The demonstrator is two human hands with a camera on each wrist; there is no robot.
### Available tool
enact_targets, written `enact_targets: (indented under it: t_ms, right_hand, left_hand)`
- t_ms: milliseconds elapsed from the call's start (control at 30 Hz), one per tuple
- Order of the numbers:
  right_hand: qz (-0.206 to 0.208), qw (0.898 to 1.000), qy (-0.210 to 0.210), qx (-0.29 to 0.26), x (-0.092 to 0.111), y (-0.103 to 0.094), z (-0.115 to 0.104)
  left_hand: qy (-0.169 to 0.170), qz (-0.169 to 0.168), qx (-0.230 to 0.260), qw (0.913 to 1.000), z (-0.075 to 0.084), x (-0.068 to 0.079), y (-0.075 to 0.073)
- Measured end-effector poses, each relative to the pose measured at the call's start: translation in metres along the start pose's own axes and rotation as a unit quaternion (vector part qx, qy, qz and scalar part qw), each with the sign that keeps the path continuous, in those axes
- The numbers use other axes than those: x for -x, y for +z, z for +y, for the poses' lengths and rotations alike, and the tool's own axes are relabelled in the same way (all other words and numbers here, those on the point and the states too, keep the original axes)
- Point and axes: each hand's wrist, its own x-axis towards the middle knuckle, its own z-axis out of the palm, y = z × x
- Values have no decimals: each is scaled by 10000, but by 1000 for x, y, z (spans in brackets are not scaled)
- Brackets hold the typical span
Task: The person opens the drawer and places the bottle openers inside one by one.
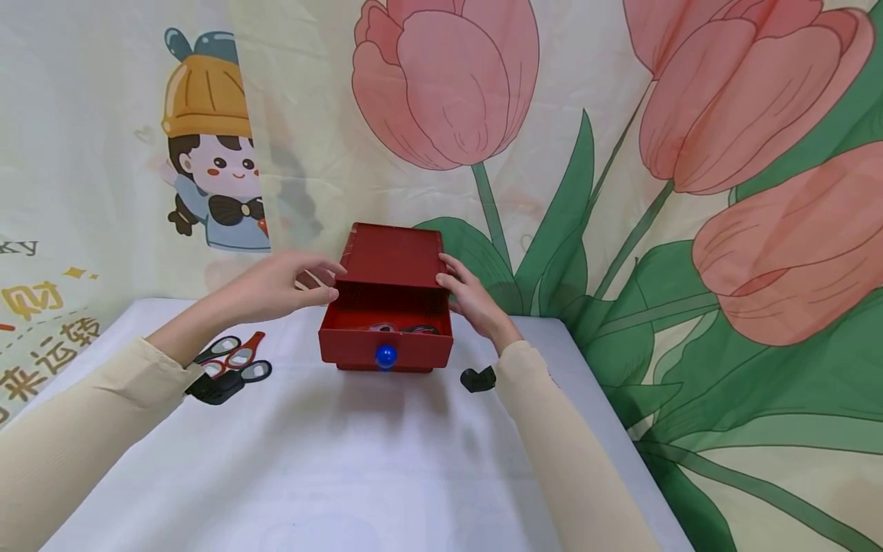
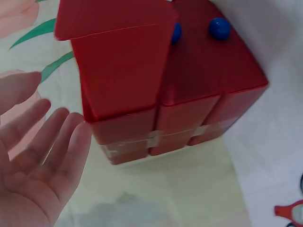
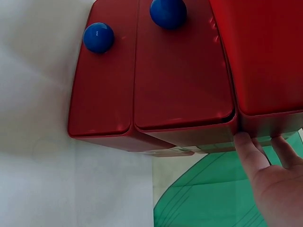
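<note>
Head: white table [image 1: 386, 460], tulip backdrop [image 1: 469, 84].

The person is wearing loose, cream long sleeves, the left one [image 1: 90, 429] creasing just behind the left hand [image 1: 276, 287], the right one [image 1: 559, 452] ending behind the right hand [image 1: 476, 299]. Behind each hand, a small black fitting [image 1: 217, 388] is jutting beside the cuff.
</note>
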Motion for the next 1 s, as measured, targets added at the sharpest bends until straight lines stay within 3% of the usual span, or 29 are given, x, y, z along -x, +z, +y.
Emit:
enact_targets:
  t_ms: [200, 333, 400, 567, 700, 867, 1000]
  right_hand:
    - [-1, 10000, 25, 5, 0, 0, 1]
    - [10, 10000, 2, 29, 0, -1, 1]
    - [5, 10000, -12, 36, 0, -1, 1]
    - [15, 10000, 1, 44, 0, -1, 2]
    - [12, 10000, 9, 4, 0, -1, 2]
    - [-10, 10000, 3, 32, -1, -1, 1]
    - [-4, 10000, -8, 44, 0, -1, 1]
  left_hand:
    - [-684, 283, 492, 9960, -16, 19, 10]
    - [-1036, 214, 1250, 9865, -23, 29, 21]
    - [-1191, 140, 1761, 9770, -27, 34, 27]
    - [-1487, -26, 2941, 9441, -34, 45, 42]
    - [-1786, -204, 3437, 9217, -36, 53, 53]
    - [-1894, -371, 3967, 8974, -40, 65, 64]
    - [-2013, -499, 4421, 8727, -42, 72, 76]
